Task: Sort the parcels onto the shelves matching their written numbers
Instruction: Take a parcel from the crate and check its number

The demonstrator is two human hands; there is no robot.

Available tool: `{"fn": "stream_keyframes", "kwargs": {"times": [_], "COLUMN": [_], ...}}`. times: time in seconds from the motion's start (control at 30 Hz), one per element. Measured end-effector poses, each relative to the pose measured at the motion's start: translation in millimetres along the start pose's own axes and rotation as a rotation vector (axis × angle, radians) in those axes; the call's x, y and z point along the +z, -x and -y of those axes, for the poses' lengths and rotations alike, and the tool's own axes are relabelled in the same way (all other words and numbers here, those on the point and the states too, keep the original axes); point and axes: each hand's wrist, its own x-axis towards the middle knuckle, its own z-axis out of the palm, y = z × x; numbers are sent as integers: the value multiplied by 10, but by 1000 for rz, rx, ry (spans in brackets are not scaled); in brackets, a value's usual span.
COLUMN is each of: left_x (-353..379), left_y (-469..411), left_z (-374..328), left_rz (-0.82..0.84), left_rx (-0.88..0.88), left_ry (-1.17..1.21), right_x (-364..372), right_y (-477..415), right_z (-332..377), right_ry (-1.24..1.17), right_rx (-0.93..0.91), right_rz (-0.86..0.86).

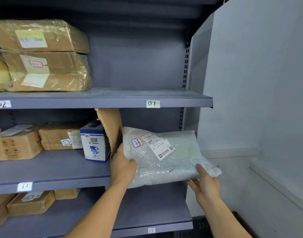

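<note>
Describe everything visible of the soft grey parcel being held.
The soft grey parcel: crinkled pale plastic mailer, tilted over the right end of the middle shelf. A white printed label with a boxed handwritten mark faces up. The left hand grips its left edge; the right hand holds its near right corner.

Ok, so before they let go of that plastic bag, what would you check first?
1. Grip: left hand and right hand both hold the grey bag: ok.
2. Written mark on the bag: too blurred to read: cannot tell.
3. Tag for this spot: hidden behind the bag; only tag 01 above and tag 13 below show: cannot tell.
4. Room on the middle shelf right of the upright cardboard: ok.
5. Bag fully on the shelf: its front edge overhangs: not ok.
</note>
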Motion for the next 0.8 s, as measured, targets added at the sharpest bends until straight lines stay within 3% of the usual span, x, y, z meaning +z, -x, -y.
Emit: {"fn": "stream_keyframes", "kwargs": {"times": [0.3, 0.47, 0.53, 0.6, 0.7, 0.8], "left_x": [378, 613, 655, 698, 759, 796], "left_y": [-91, -66, -123, -178, -233, -283], "left_z": [65, 258, 304, 307, 302, 310], "left_rz": [202, 313, 293, 285, 256, 224], "left_rx": [159, 147, 142, 134, 124, 108], "left_ry": [-459, -620, -643, -662, -704, -751], "right_x": [312, 312, 288, 280, 290, 289], "right_y": [-509, -645, -675, -692, -775, -878], "right_z": [-143, -42, 36, 76, 43, -37], "right_ry": [106, 559, 775, 1020, 1441, 1686], "right_rx": [-3, -71, -203, -483, -894, -852], "right_rz": [-92, -137, -154, -155, 29, 251]}}
